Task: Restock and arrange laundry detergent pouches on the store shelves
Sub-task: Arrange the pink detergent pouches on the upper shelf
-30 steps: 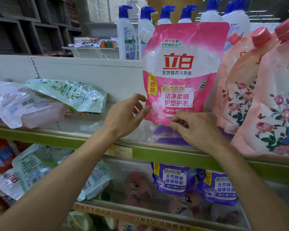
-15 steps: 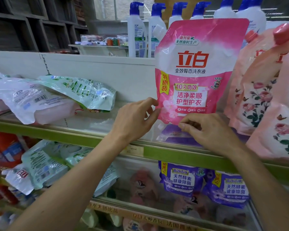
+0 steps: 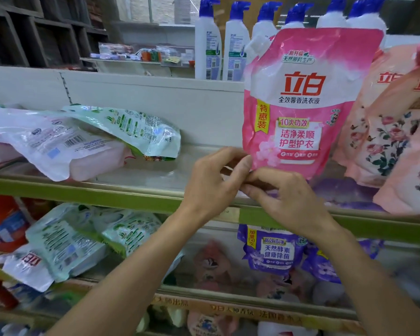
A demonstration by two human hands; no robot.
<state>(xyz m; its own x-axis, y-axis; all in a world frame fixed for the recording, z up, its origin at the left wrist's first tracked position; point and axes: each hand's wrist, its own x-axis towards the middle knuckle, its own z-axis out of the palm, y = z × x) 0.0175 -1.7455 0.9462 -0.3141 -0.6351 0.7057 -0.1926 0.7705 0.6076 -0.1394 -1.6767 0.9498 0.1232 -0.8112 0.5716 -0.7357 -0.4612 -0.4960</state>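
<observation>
Upper shelf, far left: two flat pouches (image 3: 58, 146) lie on their sides, one over the other, just as a second ago; not yet faced up. Left hand (image 3: 211, 183): a second ago its fingers were fanned against the lower left corner of the pink pouch (image 3: 301, 100). Now they are curled in, thumb on the front of that corner, and I read this as a pinch on the corner. Right hand (image 3: 284, 197): it was further right under the bottom edge and has slid left until its fingertips meet the left hand's. Its fingers are curled, but I cannot tell what they hold (the contact is hidden behind the knuckles). The pink pouch stands upright on the upper shelf, label forward, beside the floral pouches (image 3: 383, 137). Its base is just above a purple pouch (image 3: 344, 190) lying flat; whether it rests on that I cannot see. Judgement: gross placement is done, and both hands are now on the base corner, probably squaring it so the pouch stands unaided. Risk: soft footing, so it may tip on release. The flat pouches remain to be done.
</observation>
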